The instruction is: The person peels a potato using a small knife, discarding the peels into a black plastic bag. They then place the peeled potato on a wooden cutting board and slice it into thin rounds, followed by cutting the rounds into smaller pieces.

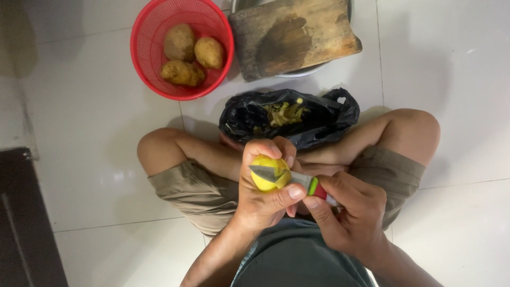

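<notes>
Peeling a potato point(268, 172) with a small knife point(289, 178) over the lap, above a black bag of peelings point(289, 117).

Left hand point(265, 191) wraps the half-bare yellow potato, fingers clenched round it, thumb beside the blade. Right hand point(353, 212) grips the red-and-green handle, wrist bent inward. Peeling looks midway; the next stroke likely calls for turning the potato toward unpeeled skin. Three potatoes wait in the red basket point(154, 74).
</notes>
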